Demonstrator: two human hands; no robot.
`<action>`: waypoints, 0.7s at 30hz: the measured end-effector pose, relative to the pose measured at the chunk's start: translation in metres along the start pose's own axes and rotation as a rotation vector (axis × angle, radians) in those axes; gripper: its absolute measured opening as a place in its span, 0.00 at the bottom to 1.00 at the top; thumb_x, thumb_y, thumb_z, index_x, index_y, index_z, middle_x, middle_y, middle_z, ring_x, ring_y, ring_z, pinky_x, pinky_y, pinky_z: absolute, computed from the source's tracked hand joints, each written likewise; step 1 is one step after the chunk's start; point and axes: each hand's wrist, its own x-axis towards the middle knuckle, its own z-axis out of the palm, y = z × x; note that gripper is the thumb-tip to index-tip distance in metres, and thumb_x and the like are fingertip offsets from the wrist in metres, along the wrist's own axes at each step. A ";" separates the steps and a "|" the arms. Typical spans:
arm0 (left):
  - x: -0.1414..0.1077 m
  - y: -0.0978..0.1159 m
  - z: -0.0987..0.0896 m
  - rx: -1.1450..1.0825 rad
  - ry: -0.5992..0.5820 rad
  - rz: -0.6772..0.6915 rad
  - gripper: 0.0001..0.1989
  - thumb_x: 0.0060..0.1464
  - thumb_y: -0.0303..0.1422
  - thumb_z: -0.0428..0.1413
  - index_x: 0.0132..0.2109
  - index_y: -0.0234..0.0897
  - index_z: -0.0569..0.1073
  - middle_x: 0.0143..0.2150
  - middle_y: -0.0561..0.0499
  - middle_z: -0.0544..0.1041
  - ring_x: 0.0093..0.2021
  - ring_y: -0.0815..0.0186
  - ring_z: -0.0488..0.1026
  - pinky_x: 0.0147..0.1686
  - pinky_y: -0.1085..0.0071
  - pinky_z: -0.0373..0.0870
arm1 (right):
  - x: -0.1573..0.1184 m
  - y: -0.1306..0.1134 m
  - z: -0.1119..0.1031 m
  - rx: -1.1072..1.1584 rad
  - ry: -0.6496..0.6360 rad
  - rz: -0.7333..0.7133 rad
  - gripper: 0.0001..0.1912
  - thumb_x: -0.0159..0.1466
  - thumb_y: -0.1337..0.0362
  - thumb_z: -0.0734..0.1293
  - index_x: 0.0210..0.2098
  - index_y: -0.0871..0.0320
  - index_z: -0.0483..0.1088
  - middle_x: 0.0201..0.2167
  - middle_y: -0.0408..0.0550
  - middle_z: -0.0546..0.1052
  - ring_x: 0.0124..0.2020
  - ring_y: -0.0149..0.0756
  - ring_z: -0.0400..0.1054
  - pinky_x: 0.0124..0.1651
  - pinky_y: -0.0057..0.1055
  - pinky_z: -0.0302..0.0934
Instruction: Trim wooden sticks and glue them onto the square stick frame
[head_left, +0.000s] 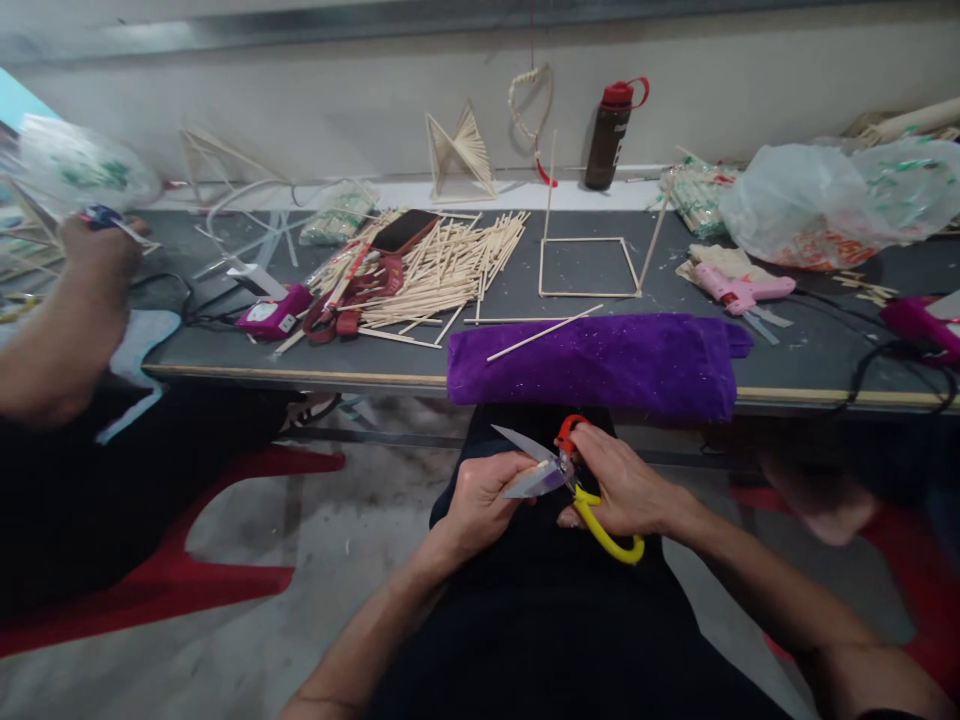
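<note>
Over my lap, my right hand (619, 485) is closed on a pair of scissors (551, 475) with one red handle and one yellow handle. The blades are spread apart and point left, toward my left hand (487, 500). That hand is a closed fist right at the blades. A short pale end, seemingly of a thin wooden stick (542, 465), shows between the blades at my left fingertips; the rest of it is hidden in the fist. Just beyond my hands, a rolled purple cloth (600, 365) lies along the table edge with a loose wooden stick (544, 335) on top.
On the grey table (360, 375) stands a square stick frame (589, 295) with uprights. A pile of sticks (450, 265) bears a phone (405, 231). A pink glue gun (739, 288), plastic bags (810, 205) and a bottle (607, 140) lie farther right. Another person's arm (82, 300) reaches in from the left.
</note>
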 end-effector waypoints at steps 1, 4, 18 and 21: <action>0.000 -0.001 0.001 -0.009 -0.002 -0.008 0.10 0.58 0.28 0.53 0.30 0.35 0.75 0.23 0.53 0.77 0.23 0.72 0.72 0.27 0.78 0.65 | -0.001 0.000 0.000 0.013 -0.007 0.017 0.27 0.50 0.51 0.74 0.35 0.55 0.55 0.35 0.46 0.64 0.35 0.38 0.59 0.39 0.36 0.58; 0.002 -0.003 0.005 -0.046 0.000 -0.032 0.10 0.55 0.24 0.52 0.28 0.35 0.74 0.22 0.54 0.75 0.22 0.73 0.71 0.26 0.79 0.64 | -0.004 0.000 0.001 0.037 -0.032 0.084 0.21 0.53 0.59 0.71 0.35 0.55 0.54 0.33 0.44 0.64 0.33 0.37 0.59 0.36 0.34 0.55; -0.003 -0.013 0.009 -0.126 0.022 0.004 0.11 0.58 0.24 0.50 0.29 0.34 0.72 0.22 0.54 0.73 0.22 0.73 0.69 0.26 0.78 0.63 | -0.004 0.003 0.010 0.014 -0.015 0.098 0.16 0.52 0.66 0.67 0.35 0.55 0.54 0.30 0.43 0.64 0.30 0.35 0.58 0.33 0.32 0.52; -0.002 -0.015 0.010 -0.122 0.021 0.011 0.11 0.59 0.24 0.51 0.29 0.34 0.72 0.22 0.54 0.73 0.22 0.73 0.69 0.26 0.78 0.63 | -0.005 0.006 0.010 0.008 -0.017 0.112 0.16 0.52 0.66 0.66 0.35 0.56 0.55 0.29 0.43 0.64 0.29 0.34 0.58 0.33 0.32 0.52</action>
